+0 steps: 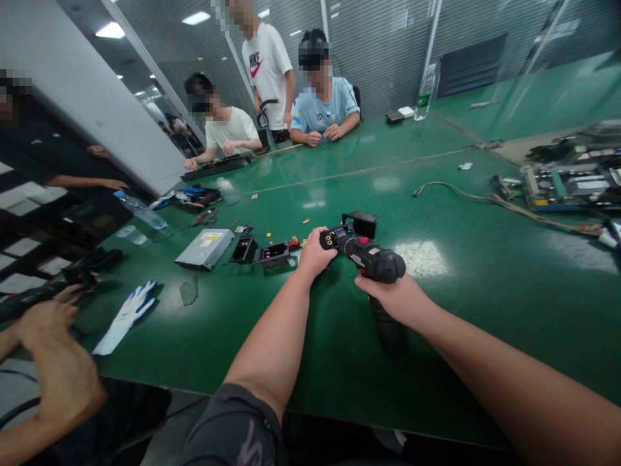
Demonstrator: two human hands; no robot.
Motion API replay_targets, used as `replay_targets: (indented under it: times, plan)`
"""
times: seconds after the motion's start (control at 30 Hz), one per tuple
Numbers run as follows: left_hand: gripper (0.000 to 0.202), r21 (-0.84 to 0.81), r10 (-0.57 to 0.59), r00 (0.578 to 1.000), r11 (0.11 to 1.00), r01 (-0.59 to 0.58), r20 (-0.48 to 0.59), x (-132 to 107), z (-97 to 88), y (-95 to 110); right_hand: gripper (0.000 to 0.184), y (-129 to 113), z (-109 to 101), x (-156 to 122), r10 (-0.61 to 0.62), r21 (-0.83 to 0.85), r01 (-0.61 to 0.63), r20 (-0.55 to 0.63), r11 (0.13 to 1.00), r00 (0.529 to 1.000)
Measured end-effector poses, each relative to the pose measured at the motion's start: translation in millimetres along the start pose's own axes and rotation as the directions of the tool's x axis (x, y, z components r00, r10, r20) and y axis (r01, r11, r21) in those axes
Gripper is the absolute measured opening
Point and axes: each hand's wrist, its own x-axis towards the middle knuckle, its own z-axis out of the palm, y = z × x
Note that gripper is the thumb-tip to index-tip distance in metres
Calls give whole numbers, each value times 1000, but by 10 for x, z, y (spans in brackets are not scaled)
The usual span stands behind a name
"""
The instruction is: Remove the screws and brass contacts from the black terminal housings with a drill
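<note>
My right hand (395,299) is wrapped round the grip of a black cordless drill (381,262) with red and grey parts. The drill's front end points away from me at a small black plastic housing (330,239) with brass-coloured parts inside. Around the near left side of that housing, my left hand (316,254) is closed. A raised black flap (361,223) stands just beyond the drill's nose; whether it joins the housing I cannot tell. The drill's tip is hidden. Left of my left hand lie two open black plastic boxes, one nearer (272,254) and one farther left (243,249).
A silver disc drive (206,248), a white-and-blue glove (127,317) and a water bottle (141,210) lie to the left. Circuit boards (572,184) and a cable (456,188) are at right. A co-worker's hand (51,317) is at the left; several people are around the green table (485,310).
</note>
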Motion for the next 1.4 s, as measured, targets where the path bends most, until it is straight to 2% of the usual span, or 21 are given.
replay_targets:
  times: [0.1, 0.23, 0.47, 0.77, 1.1, 1.4]
  plan:
    - [66, -5, 9, 1000, 1000, -9, -6, 5, 11, -9, 47, -1, 0, 1, 6, -8, -6, -2, 1000, 1000]
    - [66, -4, -3, 1000, 1000, 3, 2, 8, 19, -14, 55, 0, 4, 6, -20, -12, 20, -10, 1000, 1000]
    - [67, -14, -17, 1000, 1000, 17, 5, 3, 6, 8, 57, 15, 2, 5, -33, -6, 33, 3, 999, 999]
    - [67, -11, -4, 1000, 1000, 4, 9, 5, -6, 40, 43, 0, -10, 7, -18, -21, 17, -12, 1000, 1000]
    - [66, -22, 5, 1000, 1000, -5, 4, 0, -5, 44, 40, -27, -18, 11, -9, -7, 9, 5, 1000, 1000]
    - [66, -32, 0, 1000, 1000, 1, 7, 0, -1, 54, 47, -7, -16, 23, -13, -5, 13, 7, 1000, 1000]
